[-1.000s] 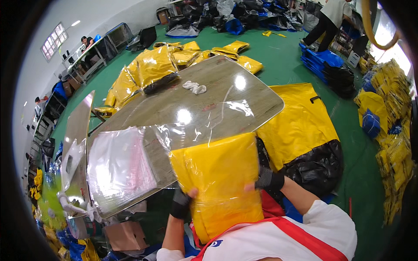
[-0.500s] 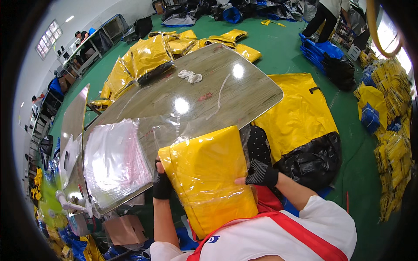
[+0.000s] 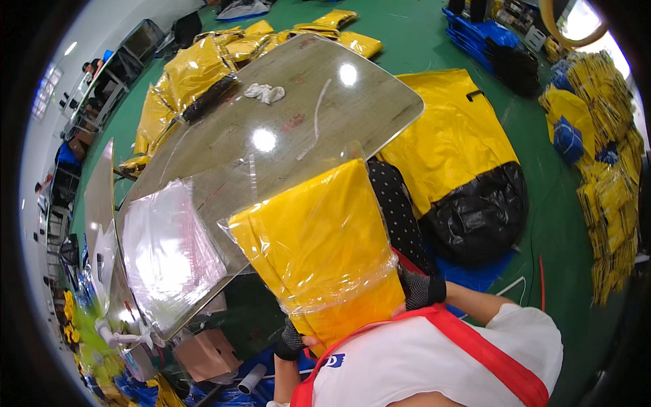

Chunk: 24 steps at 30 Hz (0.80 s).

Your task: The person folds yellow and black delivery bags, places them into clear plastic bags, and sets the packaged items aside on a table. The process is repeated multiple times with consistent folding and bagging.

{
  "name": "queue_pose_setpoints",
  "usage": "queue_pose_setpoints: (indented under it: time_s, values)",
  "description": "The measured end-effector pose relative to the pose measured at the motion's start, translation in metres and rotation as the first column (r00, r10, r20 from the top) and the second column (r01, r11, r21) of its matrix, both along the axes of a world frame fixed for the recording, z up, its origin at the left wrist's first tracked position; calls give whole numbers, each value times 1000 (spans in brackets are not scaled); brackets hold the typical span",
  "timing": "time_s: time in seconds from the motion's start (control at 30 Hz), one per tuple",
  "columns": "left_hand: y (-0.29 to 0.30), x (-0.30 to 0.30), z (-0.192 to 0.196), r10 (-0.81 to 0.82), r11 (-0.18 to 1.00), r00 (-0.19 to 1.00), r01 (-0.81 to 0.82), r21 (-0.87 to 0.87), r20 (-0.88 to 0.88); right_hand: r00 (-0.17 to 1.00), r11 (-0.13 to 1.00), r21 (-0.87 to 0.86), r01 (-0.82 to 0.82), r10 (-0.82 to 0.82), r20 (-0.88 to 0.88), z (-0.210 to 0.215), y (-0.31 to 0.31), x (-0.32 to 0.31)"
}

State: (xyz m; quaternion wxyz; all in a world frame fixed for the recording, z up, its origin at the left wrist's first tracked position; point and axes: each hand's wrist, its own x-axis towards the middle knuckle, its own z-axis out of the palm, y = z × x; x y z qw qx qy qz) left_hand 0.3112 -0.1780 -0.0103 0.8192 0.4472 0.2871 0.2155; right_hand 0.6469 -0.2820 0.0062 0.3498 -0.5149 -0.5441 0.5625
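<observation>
A folded yellow plastic-like sheet (image 3: pixel 319 237) leans from my lap toward the table edge. Clear film, a plastic bag (image 3: pixel 339 293), wraps most of it, and its crinkled band crosses the lower part. My left hand (image 3: pixel 296 341), in a dark fingerless glove, is closed on the sheet's lower left corner. At the lower right side my right hand (image 3: pixel 419 290), gloved alike, grips the sheet too, with some fingers hidden behind it. Left of the sheet, a stack of clear plastic bags (image 3: pixel 169 247) lies on the table (image 3: pixel 285 129).
Beyond the table is a pile of wrapped yellow packages (image 3: pixel 196 71). A white crumpled cloth (image 3: pixel 264 93) lies on the tabletop. To the right spreads a yellow and black bag (image 3: pixel 454 142); stacked yellow bundles (image 3: pixel 603 169) stand farther right. A cardboard box (image 3: pixel 207 355) sits below left.
Both hands have slid down the folded yellow sheet toward my body, the left now at its bottom corner. The view has shifted, so the table appears higher and farther left.
</observation>
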Motion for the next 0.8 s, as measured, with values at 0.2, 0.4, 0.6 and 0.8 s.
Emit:
queue_pose_setpoints:
  time_s: [0.2,0.4,0.6,0.8]
  values:
    - [25,49,15,242,962,924,-188,201,-295,963,943,-206,260,-269,-16,17,27,2]
    - [35,20,42,-111,974,976,144,176,-188,965,972,-225,-72,125,230,0,38,53]
    - [71,66,2,220,976,976,-220,11,-2,935,927,152,343,-353,42,-12,91,32]
    - [-29,49,9,181,940,956,-98,327,-232,958,975,-12,221,-219,-185,24,-21,-7]
